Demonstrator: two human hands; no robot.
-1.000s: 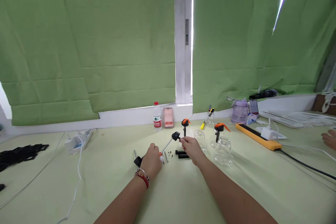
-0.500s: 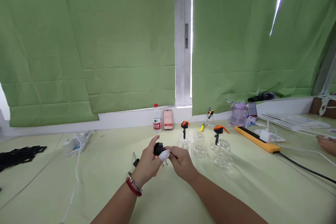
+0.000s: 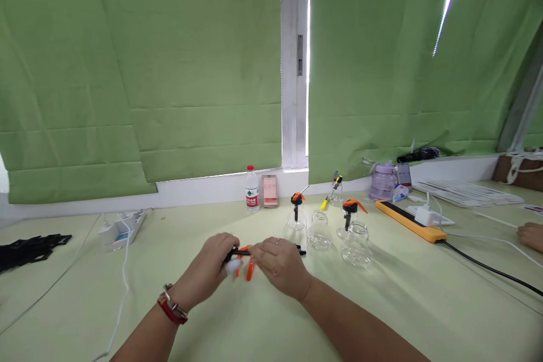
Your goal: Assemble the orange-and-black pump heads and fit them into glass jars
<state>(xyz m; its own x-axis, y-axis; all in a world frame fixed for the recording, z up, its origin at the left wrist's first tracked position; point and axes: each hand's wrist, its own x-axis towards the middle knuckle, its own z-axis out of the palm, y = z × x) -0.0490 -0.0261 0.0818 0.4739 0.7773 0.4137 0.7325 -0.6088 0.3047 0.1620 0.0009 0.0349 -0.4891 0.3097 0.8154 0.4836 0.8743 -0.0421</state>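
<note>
My left hand (image 3: 210, 264) is closed around a black plastic part (image 3: 229, 254), most of it hidden by the fingers. A white wrap (image 3: 233, 265) covers the thumb tip. Close on the right, my right hand (image 3: 280, 267) is palm down with its fingers bent and together; what lies under them is hidden. A thin black rod (image 3: 242, 252) spans the gap between both hands. Orange levers (image 3: 250, 271) lie on the table below it. Past my right hand, the end of another black piece (image 3: 301, 250) shows.
Two glass jars with black-and-orange pump tops (image 3: 297, 214) (image 3: 348, 216) stand behind open glass jars (image 3: 319, 232) (image 3: 357, 246). Further back are a water bottle (image 3: 251, 191), a phone (image 3: 270, 191) and a yellow-handled tool (image 3: 326, 202). An orange power strip (image 3: 409, 222) and another person's hand (image 3: 531, 236) are right.
Both hands have come down toward the table; the left has moved left and the right turned palm down. The orange levers, mostly covered before, now show between them.
</note>
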